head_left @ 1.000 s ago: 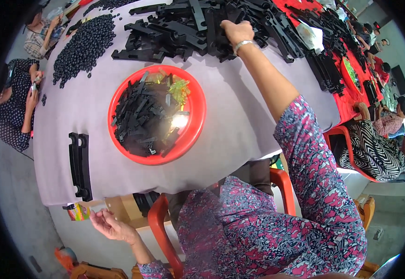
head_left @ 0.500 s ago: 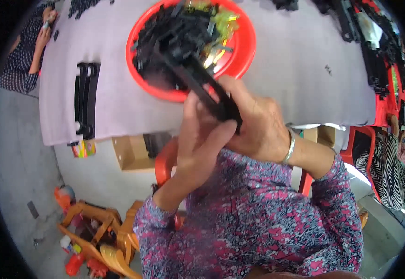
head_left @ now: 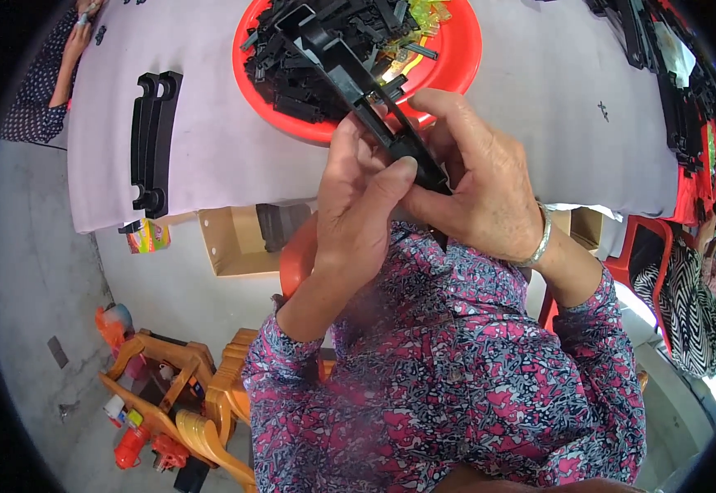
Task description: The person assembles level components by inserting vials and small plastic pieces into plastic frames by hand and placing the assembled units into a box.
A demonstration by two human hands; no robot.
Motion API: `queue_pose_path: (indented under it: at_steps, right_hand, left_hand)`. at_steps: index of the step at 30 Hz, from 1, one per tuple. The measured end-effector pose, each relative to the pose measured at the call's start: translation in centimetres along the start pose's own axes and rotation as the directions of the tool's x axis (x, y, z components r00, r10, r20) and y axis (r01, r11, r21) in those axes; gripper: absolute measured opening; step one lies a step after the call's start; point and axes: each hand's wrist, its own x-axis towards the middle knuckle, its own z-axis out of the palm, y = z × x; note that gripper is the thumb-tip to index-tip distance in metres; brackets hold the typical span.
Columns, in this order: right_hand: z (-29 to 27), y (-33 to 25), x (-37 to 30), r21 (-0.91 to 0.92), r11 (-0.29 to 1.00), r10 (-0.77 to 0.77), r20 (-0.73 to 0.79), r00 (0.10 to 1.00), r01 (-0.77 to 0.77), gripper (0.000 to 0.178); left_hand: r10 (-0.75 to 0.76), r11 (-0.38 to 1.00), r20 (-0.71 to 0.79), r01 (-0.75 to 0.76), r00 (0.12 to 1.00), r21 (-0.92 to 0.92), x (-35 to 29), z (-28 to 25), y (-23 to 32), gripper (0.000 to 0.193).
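Observation:
A long, hollow black plastic part (head_left: 343,76) slants up and left between my hands, its far end over the red basin. My left hand (head_left: 364,197) grips its lower half, thumb on top and fingers beneath. My right hand (head_left: 494,177) closes on the near end from the right, thumb and fingers about its edge; the fingertips are partly hidden. Under the part's far end, the red basin (head_left: 466,57) holds a heap of small black plastic pieces (head_left: 304,97) and some clear yellow-green pieces (head_left: 432,11).
Long black parts (head_left: 159,148) lie side by side on the pale tablecloth (head_left: 218,177) at left. More black parts (head_left: 662,107) crowd the right edge. A person's arm (head_left: 66,70) shows at far left. Below the table are a cardboard box (head_left: 230,246) and wooden furniture (head_left: 157,361).
The view has shifted, and the basin now appears higher and further right. The black part shows sharply instead of blurred. Both hands still hold it, the right one slightly further right.

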Motion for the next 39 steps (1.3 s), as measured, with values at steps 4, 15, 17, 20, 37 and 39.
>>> queue_pose_path:
  at_steps: [4, 15, 17, 20, 37, 39]
  right_hand:
    - [-0.1, 0.0, -0.2, 0.051, 0.995, 0.078, 0.044, 0.996, -0.08, 0.061]
    - [-4.4, 3.8, 1.2, 0.369, 0.914, 0.195, -0.039, 0.98, -0.168, 0.009]
    - [-4.5, 4.6, 1.9, 0.336, 0.932, 0.169, -0.063, 0.984, -0.139, 0.008]
    - [-4.9, 6.4, 3.7, 0.254, 0.964, 0.116, -0.117, 0.986, -0.083, 0.005]
    - [1.9, 9.0, 9.7, -0.618, 0.687, -0.464, 0.032, 0.885, 0.382, 0.003]
    - [1.9, 8.6, 10.0, -0.613, 0.716, -0.403, 0.027, 0.915, 0.333, 0.004]
  left_hand:
    - [-0.017, 0.999, 0.006, 0.016, 1.0, 0.036, -0.1, -0.2, 0.0, 0.054]
    - [0.05, 0.998, -0.078, -0.047, 0.996, 0.042, -1.5, -2.4, 1.2, 0.054]
    - [0.02, 1.0, -0.074, -0.019, 0.997, 0.015, -1.7, -2.3, 1.2, 0.055]
    - [0.021, 1.0, -0.039, -0.022, 0.999, -0.014, -1.8, -1.9, 1.3, 0.056]
    - [-0.064, 0.987, -0.084, 0.075, 0.994, 0.14, -2.9, -1.9, -2.4, 0.065]
    - [-0.055, 0.986, -0.058, 0.063, 0.997, 0.155, -2.8, -1.5, -2.5, 0.065]
